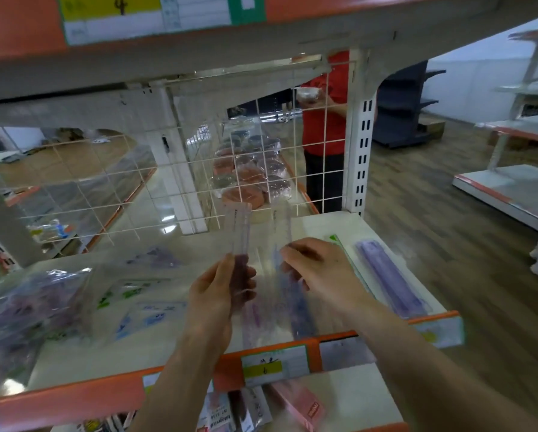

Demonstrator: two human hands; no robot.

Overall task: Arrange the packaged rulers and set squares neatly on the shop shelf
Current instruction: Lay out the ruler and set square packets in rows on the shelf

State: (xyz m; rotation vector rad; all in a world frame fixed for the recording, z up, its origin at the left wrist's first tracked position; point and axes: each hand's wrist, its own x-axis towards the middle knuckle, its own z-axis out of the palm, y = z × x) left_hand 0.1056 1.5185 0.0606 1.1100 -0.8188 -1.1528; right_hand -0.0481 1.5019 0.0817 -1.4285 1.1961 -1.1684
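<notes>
My left hand [221, 291] grips a clear packaged ruler [238, 232] near its lower part, holding it upright above the white shelf [320, 226]. My right hand [317, 269] pinches a second clear packaged ruler [281, 226], also standing nearly upright just right of the first. More clear ruler packs [271, 319] lie flat on the shelf below both hands. A purple packaged ruler [392, 282] lies at the shelf's right end, with a green-edged pack [342, 247] beside it. Packaged set squares [136, 294] lie to the left.
A heap of clear plastic bags [27, 313] fills the shelf's left end. A white wire grid [168, 182] backs the shelf. An upper shelf [199, 42] hangs overhead. A person in a red shirt [324, 120] stands behind the grid. Boxes [295, 403] sit on the lower shelf.
</notes>
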